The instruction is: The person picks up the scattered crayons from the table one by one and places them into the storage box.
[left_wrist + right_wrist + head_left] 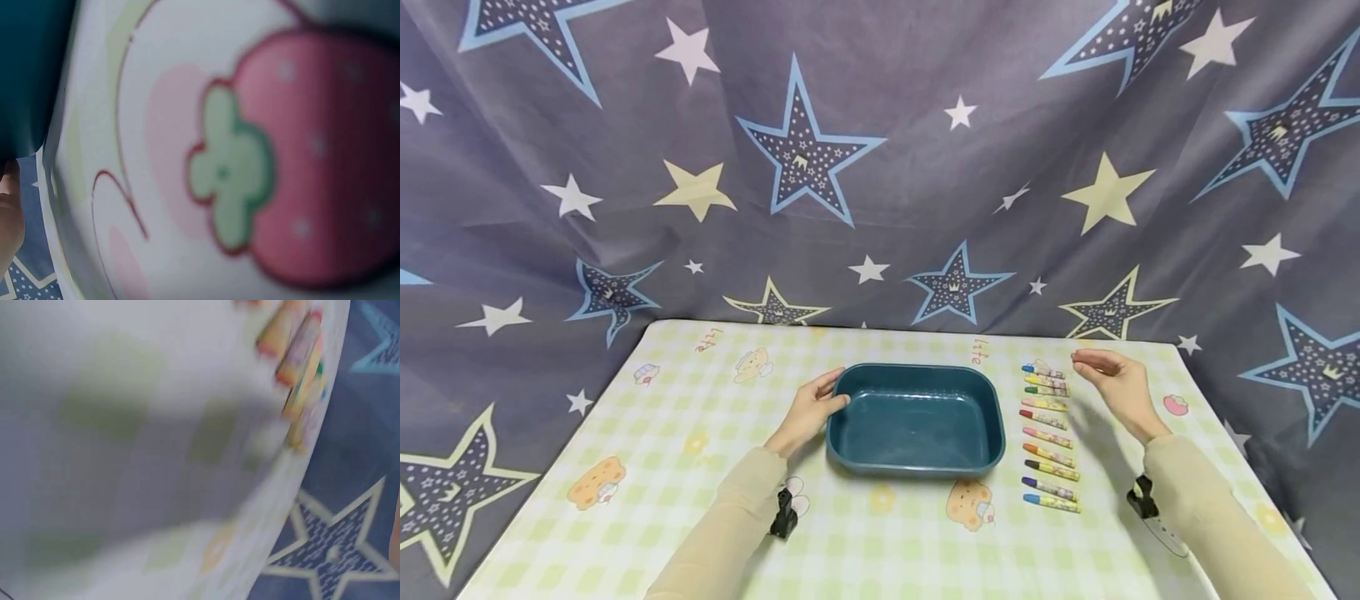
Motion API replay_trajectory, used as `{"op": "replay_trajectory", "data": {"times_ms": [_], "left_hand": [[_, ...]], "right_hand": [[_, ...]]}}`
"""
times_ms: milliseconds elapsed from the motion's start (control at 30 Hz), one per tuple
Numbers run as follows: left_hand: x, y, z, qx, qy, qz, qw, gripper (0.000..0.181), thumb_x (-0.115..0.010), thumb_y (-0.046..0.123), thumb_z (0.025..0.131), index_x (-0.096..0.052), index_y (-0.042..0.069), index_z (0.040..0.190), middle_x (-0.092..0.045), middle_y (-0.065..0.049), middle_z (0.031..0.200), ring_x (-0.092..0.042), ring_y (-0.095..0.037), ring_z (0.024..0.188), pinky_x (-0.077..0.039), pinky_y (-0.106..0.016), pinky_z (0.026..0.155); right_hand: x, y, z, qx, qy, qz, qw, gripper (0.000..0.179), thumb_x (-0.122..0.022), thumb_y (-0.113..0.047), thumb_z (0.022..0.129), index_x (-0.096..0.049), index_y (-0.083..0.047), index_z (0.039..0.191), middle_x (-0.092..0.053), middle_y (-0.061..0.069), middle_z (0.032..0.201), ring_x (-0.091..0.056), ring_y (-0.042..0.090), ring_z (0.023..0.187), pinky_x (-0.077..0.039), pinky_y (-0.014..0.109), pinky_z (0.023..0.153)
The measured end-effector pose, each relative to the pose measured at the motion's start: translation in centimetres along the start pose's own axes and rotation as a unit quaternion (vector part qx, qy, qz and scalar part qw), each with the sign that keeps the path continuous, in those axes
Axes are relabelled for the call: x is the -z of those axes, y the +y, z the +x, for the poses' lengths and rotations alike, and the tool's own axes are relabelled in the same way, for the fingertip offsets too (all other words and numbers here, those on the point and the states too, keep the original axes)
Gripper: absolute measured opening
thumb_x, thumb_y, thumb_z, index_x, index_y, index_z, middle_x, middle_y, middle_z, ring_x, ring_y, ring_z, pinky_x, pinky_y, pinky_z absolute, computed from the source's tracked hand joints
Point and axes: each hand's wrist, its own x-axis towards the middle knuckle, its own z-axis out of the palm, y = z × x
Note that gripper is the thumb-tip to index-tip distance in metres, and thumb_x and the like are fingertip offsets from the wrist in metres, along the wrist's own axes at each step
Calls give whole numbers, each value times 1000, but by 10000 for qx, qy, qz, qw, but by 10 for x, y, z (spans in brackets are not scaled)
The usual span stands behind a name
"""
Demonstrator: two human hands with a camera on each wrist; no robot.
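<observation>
A dark teal rectangular plastic basin [917,421] with rounded corners sits mid-table with nothing inside. My left hand [808,408] grips its left rim, thumb over the edge and fingers along the outside. In the left wrist view, part of the basin [31,75] fills the upper left corner. To the basin's right, several crayons [1048,419] in printed wrappers lie in a column, coloured tips pointing left. My right hand [1116,383] hovers beside the top end of that column, fingers loosely bent and holding nothing. Blurred crayons [300,353] appear in the right wrist view.
A green-and-white checked cloth with cartoon prints [647,417] covers the table. Behind it hangs a grey star-patterned curtain [880,167], which reaches down both sides. Dark wrist cameras [784,515] are strapped over both sleeves.
</observation>
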Motion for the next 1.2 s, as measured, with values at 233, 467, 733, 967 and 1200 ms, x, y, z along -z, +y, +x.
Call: {"op": "replay_trajectory", "data": {"times_ms": [233,467,733,967,1200], "left_hand": [[-1,0,1,58,44,64,10000,55,-61,7,85,-42,7,137,-45,-15,138,-45,-29,125,-42,-37,100],[-1,1,1,82,43,144,9999,56,-60,9,86,-41,7,138,-47,-15,137,-46,-29,125,-44,-36,99],[-1,1,-1,102,49,26,9999,55,-60,8,85,-42,6,138,-48,-16,136,-47,-30,124,-43,-37,99],[-4,1,-2,95,-9,-94,9999,55,-60,7,86,-41,6,138,-46,-17,137,-45,-30,125,-43,-35,99],[-2,1,-3,123,58,3,9999,55,-59,9,87,-40,7,138,-46,-17,137,-45,-30,125,-44,-36,99]], "right_hand": [[13,36,20,-513,-341,231,9978,36,-67,-16,83,-62,1,114,-69,-15,95,-62,-7,84,-49,6,74],[2,48,28,-896,-543,-307,9940,39,-62,-12,87,-55,9,119,-68,5,107,-60,-11,82,-49,8,74],[-9,59,38,-1173,-951,-401,9877,38,-63,-7,85,-55,12,117,-63,24,110,-61,-8,77,-51,12,72],[-13,63,39,-1145,-1030,-888,9841,33,-66,-7,83,-61,10,111,-65,23,106,-59,-7,72,-53,16,65],[-20,62,42,-965,-931,-1379,9813,23,-64,-5,84,-66,7,103,-67,23,99,-57,-5,68,-50,17,59]]}}
